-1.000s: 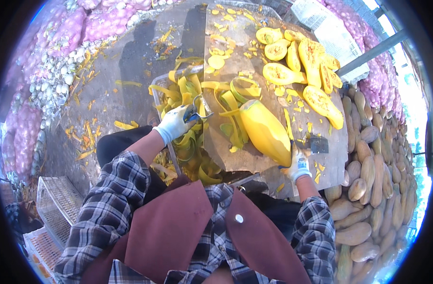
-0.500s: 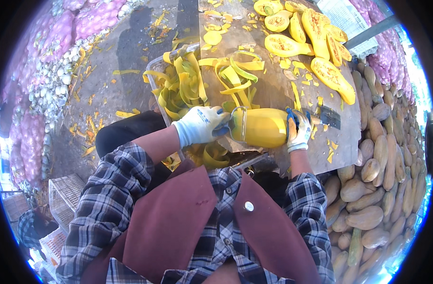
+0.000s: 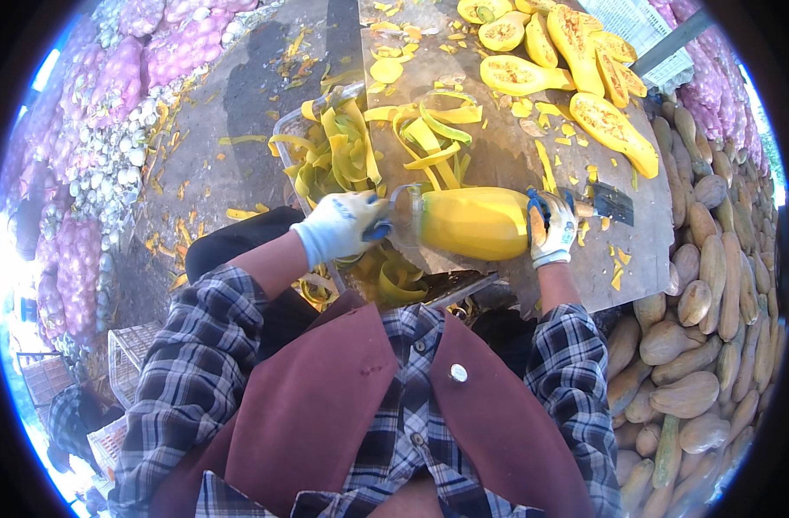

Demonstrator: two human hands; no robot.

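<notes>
Head view: peeled yellow squash (image 3: 476, 223) lies crosswise on worktop (image 3: 507, 164). My left hand (image 3: 341, 226), gloved, clamps its 9 o'clock end; my right hand (image 3: 552, 229) grips the 3 o'clock end. Peel strips (image 3: 394, 138) heaped at 12; halved squashes (image 3: 576, 52) beyond.

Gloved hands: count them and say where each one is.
2. The left hand grips the left end of the peeled squash; the right hand holds its right end, over the board. None seem hidden.
</notes>
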